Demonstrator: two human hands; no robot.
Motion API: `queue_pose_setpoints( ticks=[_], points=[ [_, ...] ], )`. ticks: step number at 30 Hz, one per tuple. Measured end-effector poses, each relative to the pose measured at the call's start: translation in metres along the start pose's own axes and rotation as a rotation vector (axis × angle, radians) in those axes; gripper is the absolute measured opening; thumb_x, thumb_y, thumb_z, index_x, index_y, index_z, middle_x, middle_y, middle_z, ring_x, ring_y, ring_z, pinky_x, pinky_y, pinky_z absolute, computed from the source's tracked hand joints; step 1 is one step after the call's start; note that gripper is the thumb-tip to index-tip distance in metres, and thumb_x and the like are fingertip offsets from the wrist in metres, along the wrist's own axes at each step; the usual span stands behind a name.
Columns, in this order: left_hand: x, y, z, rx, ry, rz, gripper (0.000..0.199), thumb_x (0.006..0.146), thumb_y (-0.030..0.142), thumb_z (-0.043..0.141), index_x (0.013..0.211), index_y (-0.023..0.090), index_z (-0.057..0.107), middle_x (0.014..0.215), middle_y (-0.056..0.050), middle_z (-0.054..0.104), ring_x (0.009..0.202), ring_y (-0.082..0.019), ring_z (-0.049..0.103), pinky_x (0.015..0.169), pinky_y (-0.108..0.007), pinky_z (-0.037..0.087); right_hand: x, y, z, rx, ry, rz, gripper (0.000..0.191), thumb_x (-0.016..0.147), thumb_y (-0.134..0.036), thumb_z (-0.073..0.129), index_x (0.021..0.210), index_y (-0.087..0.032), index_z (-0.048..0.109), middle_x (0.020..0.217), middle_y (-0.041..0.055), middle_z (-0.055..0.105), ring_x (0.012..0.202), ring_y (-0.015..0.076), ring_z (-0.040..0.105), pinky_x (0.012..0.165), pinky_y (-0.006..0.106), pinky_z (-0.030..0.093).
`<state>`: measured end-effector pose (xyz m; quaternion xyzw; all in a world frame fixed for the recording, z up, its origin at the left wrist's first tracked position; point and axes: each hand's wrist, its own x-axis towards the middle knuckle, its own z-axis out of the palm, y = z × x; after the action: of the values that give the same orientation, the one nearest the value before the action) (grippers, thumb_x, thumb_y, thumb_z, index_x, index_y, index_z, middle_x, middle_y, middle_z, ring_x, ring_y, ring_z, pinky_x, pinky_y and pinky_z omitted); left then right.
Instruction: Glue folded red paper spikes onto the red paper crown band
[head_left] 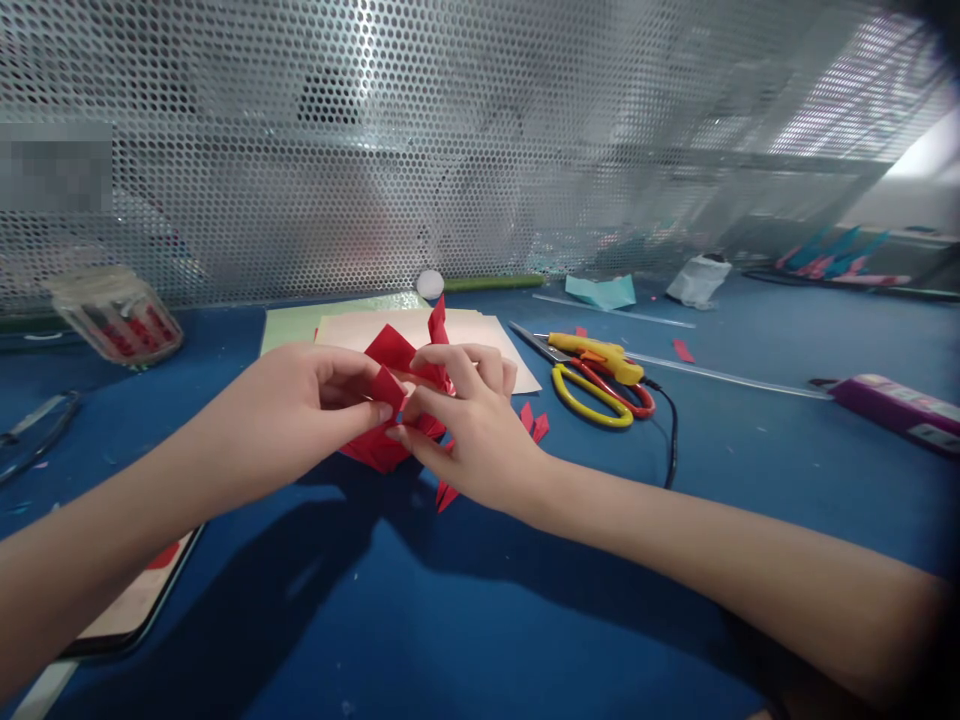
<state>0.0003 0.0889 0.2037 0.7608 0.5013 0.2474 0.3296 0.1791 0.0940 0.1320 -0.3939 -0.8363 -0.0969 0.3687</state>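
Observation:
Both hands meet over a red folded-paper piece (375, 452) on the blue table, at the front of some paper sheets. My left hand (300, 410) pinches a small red paper flap (388, 388) between thumb and fingers. From the other side, my right hand (480, 420) has its fingers curled in against the red paper, thumb close to the left thumb. Whether the right fingertips grip the paper is partly hidden. Pointed red paper parts stick out behind and below the right hand, including a small piece (535, 424) to its right.
Scissors (592, 395) with red and yellow handles lie on the right beside a yellow glue gun (600, 352) and its black cord. A purple box (896, 408) is farther right. A jar (116, 315) stands left; a phone (139, 600) lies lower left. A perforated metal panel (420, 150) rises behind.

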Motion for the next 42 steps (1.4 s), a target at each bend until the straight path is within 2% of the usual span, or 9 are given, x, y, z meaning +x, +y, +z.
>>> queue_pose_setpoints(
  ticks=[7, 10, 13, 16, 20, 25, 34, 39, 42],
  points=[
    [-0.001, 0.001, -0.001, 0.089, 0.042, 0.059, 0.015, 0.077, 0.033, 0.057, 0.084, 0.028, 0.069, 0.085, 0.005, 0.074, 0.082, -0.018, 0.069, 0.066, -0.022, 0.053, 0.002, 0.001, 0.0, -0.009, 0.0, 0.011, 0.016, 0.085, -0.036, 0.061, 0.081, -0.022, 0.067, 0.122, 0.0077, 0.053, 0.112, 0.0275, 0.037, 0.091, 0.043, 0.032],
    [-0.001, 0.003, -0.003, 0.201, 0.087, 0.096, 0.017, 0.075, 0.031, 0.059, 0.088, 0.029, 0.069, 0.085, 0.005, 0.073, 0.079, -0.017, 0.068, 0.067, -0.022, 0.051, 0.001, 0.003, 0.002, -0.026, 0.01, 0.006, 0.025, 0.081, -0.045, 0.066, 0.093, -0.024, 0.066, 0.12, 0.0074, 0.055, 0.11, 0.0269, 0.04, 0.09, 0.041, 0.033],
    [0.0, 0.003, -0.005, 0.289, 0.104, 0.091, 0.022, 0.071, 0.033, 0.063, 0.092, 0.032, 0.068, 0.086, 0.007, 0.073, 0.077, -0.016, 0.065, 0.067, -0.022, 0.049, 0.001, 0.007, 0.002, -0.031, 0.083, -0.052, 0.04, 0.079, -0.053, 0.065, 0.107, -0.024, 0.061, 0.118, 0.0076, 0.056, 0.107, 0.0245, 0.046, 0.089, 0.038, 0.033],
    [0.001, 0.002, -0.005, 0.34, 0.077, 0.074, 0.019, 0.07, 0.036, 0.062, 0.087, 0.03, 0.068, 0.079, 0.006, 0.071, 0.069, -0.017, 0.062, 0.06, -0.023, 0.045, 0.003, 0.013, -0.003, -0.03, 0.202, -0.149, 0.044, 0.083, -0.06, 0.055, 0.108, -0.023, 0.059, 0.114, 0.0086, 0.057, 0.106, 0.0229, 0.051, 0.09, 0.037, 0.034],
    [0.002, 0.002, -0.001, 0.392, 0.051, 0.061, 0.019, 0.073, 0.041, 0.058, 0.073, 0.025, 0.069, 0.059, 0.003, 0.062, 0.055, -0.016, 0.053, 0.062, -0.029, 0.043, 0.009, 0.026, -0.016, -0.044, 0.374, -0.163, 0.03, 0.091, -0.046, 0.044, 0.103, -0.022, 0.057, 0.108, 0.0094, 0.055, 0.107, 0.0232, 0.052, 0.09, 0.038, 0.037],
    [0.004, -0.002, 0.002, 0.399, 0.047, 0.045, 0.016, 0.073, 0.039, 0.059, 0.071, 0.026, 0.068, 0.06, 0.002, 0.06, 0.059, -0.018, 0.054, 0.071, -0.033, 0.043, 0.017, 0.048, -0.024, -0.014, 0.548, -0.143, 0.014, 0.089, -0.027, 0.045, 0.094, -0.02, 0.056, 0.103, 0.0078, 0.054, 0.104, 0.0213, 0.052, 0.088, 0.039, 0.037],
    [0.006, -0.005, 0.003, 0.35, 0.01, 0.057, 0.02, 0.076, 0.042, 0.058, 0.073, 0.023, 0.067, 0.072, 0.001, 0.067, 0.065, -0.018, 0.057, 0.065, -0.031, 0.042, 0.025, 0.077, -0.022, -0.081, 0.468, -0.005, 0.014, 0.089, -0.023, 0.047, 0.081, -0.019, 0.058, 0.093, 0.0057, 0.059, 0.095, 0.0208, 0.056, 0.085, 0.038, 0.032],
    [0.006, -0.006, 0.002, 0.296, -0.016, 0.098, 0.017, 0.076, 0.038, 0.059, 0.074, 0.025, 0.07, 0.083, 0.001, 0.073, 0.082, -0.021, 0.063, 0.074, -0.032, 0.043, 0.025, 0.08, -0.019, -0.004, 0.372, -0.092, 0.01, 0.085, -0.017, 0.052, 0.078, -0.02, 0.058, 0.085, 0.0022, 0.061, 0.087, 0.0173, 0.058, 0.082, 0.036, 0.031],
    [0.005, -0.007, 0.003, 0.291, -0.011, 0.094, 0.015, 0.075, 0.035, 0.06, 0.071, 0.025, 0.069, 0.083, 0.001, 0.073, 0.084, -0.021, 0.064, 0.075, -0.032, 0.042, 0.024, 0.079, -0.019, 0.056, 0.269, -0.136, 0.013, 0.086, -0.016, 0.049, 0.076, -0.02, 0.056, 0.075, -0.0011, 0.061, 0.073, 0.0136, 0.056, 0.079, 0.034, 0.031]
  ],
)
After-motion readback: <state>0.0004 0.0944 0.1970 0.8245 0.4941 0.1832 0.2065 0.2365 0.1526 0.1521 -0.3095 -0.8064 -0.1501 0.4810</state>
